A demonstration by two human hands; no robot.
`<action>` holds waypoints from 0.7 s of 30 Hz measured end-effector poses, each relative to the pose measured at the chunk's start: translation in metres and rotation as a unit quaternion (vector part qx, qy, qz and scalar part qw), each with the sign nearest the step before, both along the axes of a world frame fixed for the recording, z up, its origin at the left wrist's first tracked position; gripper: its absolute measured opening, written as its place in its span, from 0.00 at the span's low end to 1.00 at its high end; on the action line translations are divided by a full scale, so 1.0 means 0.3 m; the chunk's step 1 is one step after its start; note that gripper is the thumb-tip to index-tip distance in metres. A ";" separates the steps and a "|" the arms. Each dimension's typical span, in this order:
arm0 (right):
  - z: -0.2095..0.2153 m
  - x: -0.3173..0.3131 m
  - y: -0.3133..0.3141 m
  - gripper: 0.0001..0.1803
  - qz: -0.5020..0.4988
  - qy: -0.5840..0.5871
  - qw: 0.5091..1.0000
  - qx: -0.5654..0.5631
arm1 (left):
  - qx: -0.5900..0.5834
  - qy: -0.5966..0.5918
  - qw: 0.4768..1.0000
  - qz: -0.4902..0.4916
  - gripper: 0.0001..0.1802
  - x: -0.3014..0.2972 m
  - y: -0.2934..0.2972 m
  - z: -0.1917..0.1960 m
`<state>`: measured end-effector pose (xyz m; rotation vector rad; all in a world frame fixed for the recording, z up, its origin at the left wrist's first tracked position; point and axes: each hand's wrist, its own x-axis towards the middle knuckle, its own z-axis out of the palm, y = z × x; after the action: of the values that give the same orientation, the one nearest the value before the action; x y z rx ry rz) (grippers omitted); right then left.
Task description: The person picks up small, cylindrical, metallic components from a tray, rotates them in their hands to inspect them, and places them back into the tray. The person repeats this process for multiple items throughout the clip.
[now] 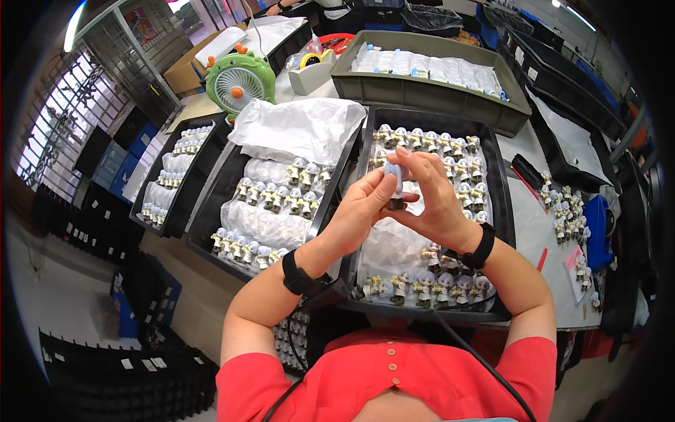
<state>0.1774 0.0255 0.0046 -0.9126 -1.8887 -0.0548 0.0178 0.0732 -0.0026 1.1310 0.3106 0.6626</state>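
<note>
Between both hands, above a black tray [500,211], is a small figurine [395,184] with pale blue hair and a dark base. My left hand [365,204] pinches it from the left, thumb and fingers closed on its side. My right hand [436,197] grips it from the other side, fingertips over its top and the thumb near its base. Parts of the figurine are hidden behind the fingers. Rows of similar figurines [425,287] lie on white padding in the tray below, along its near, far and right sides.
Left of it stands another black tray [204,225] with figurine rows and white sheets [295,130]; a narrower tray [158,218] lies beyond. A green toy-shaped fan [239,81], a tape dispenser [311,74] and an olive bin [429,88] stand behind. Loose figurines [568,214] lie right, beside a blue container [598,232].
</note>
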 end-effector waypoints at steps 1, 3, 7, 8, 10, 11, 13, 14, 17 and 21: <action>-0.003 -0.004 -0.002 0.48 0.008 0.006 1.000 -0.013 | -0.003 0.001 1.000 -0.009 0.25 -0.001 -0.001 0.005; 0.009 -0.006 -0.009 0.51 0.020 0.028 0.998 -0.049 | -0.006 0.001 1.000 -0.027 0.25 -0.003 0.004 0.015; 0.008 -0.007 -0.017 0.54 0.057 0.117 0.981 -0.147 | -0.079 -0.066 0.992 -0.072 0.24 -0.003 0.019 0.011; 0.008 -0.007 -0.018 0.55 0.062 0.131 0.975 -0.166 | -0.089 -0.078 0.990 -0.081 0.24 -0.002 0.021 0.014; 0.009 -0.010 -0.021 0.56 0.085 0.182 0.956 -0.215 | -0.102 -0.096 0.986 -0.094 0.24 0.002 0.026 0.015; 0.007 -0.012 -0.023 0.56 0.096 0.207 0.944 -0.239 | -0.108 -0.102 0.984 -0.097 0.23 0.003 0.028 0.012; 0.005 -0.011 -0.020 0.56 0.103 0.217 0.939 -0.246 | -0.111 -0.109 0.983 -0.100 0.23 0.003 0.029 0.010; 0.004 -0.009 -0.019 0.56 0.106 0.221 0.937 -0.249 | -0.110 -0.111 0.983 -0.101 0.23 0.004 0.028 0.012; -0.006 -0.005 -0.011 0.56 0.105 0.210 0.942 -0.240 | -0.099 -0.107 0.985 -0.095 0.23 0.004 0.030 0.011; -0.009 0.005 -0.008 0.56 0.092 0.185 0.952 -0.227 | -0.090 -0.104 0.986 -0.089 0.24 0.006 0.023 0.018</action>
<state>0.1789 0.0231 0.0019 -0.9639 -1.6438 0.6465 0.0196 0.0802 0.0027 0.8959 0.0868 0.5762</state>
